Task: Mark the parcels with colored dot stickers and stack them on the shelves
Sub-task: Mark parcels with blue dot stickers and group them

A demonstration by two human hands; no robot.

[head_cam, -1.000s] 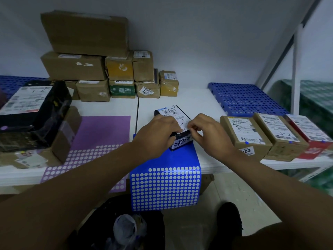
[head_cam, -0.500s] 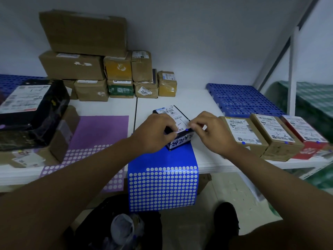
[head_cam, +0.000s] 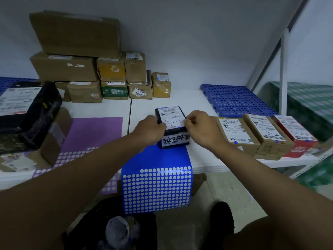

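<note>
Gripped from both sides: small dark parcel (head_cam: pixel 173 127), with left hand (head_cam: pixel 151 129) curled round its left edge and right hand (head_cam: pixel 200 128) holding its right edge, fingers bent at the white label on top. Standing on the white shelf (head_cam: pixel 180 100), its near end resting on the far end of the blue sticker sheet (head_cam: pixel 156 179). Marked already with one blue dot sticker (head_cam: pixel 179 127) at the near edge of the label, between the two hands. Hard to tell if the right fingertips pinch something thin or only press the label corner.

Just left of the grip, lying flat and partly over the shelf edge: purple sticker sheet (head_cam: pixel 90 136). Further left, a black parcel (head_cam: pixel 27 112) with a large white label, sitting on top of a brown box (head_cam: pixel 52 138).

Just right of the grip, side by side in a row: two brown parcels (head_cam: pixel 252 136) and one red parcel (head_cam: pixel 297 138), each carrying a blue dot on the near edge of its label. Behind them, a blue perforated mat (head_cam: pixel 234 100).

Beyond the grip, against the wall: stack of cardboard boxes (head_cam: pixel 86 60), big ones at left, smaller ones at right.

Below the grip, near the floor: dark bag (head_cam: pixel 115 228) and one dark shoe (head_cam: pixel 222 217).
</note>
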